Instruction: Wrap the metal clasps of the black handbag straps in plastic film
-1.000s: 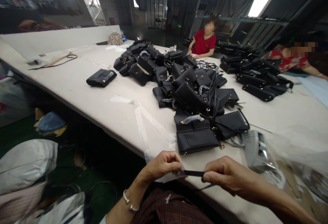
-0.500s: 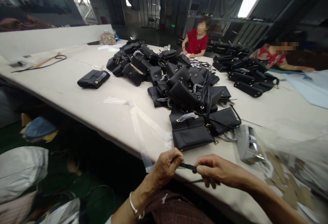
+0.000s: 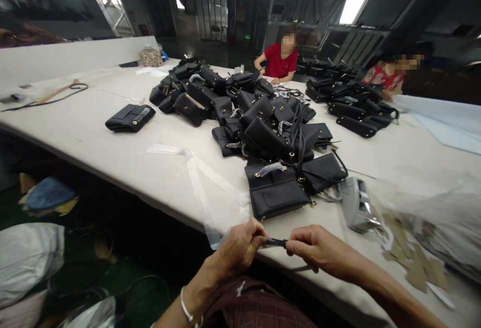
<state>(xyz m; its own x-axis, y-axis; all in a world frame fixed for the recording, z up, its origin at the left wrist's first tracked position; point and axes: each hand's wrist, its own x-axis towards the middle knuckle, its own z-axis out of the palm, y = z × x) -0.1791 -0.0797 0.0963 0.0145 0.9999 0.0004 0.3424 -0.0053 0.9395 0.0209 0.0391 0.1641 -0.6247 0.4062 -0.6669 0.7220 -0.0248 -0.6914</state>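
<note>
Pale bench (image 3: 124,168), heaped with black bags (image 3: 259,111)

A black strap (image 3: 278,242) sits above the bench's near edge, pinched on one side by the left hand (image 3: 240,243) and on the other by the right hand (image 3: 311,245). A loose pinch could let the strap slip. The white tape (image 3: 196,184) beside the left hand might snag on it, and a forward jerk could knock the nearest bag (image 3: 280,199).

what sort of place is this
Probably a handbag workshop: a heap of black bags covers part of a long table, a tape dispenser stands nearby, and people in red sit beyond.
</note>
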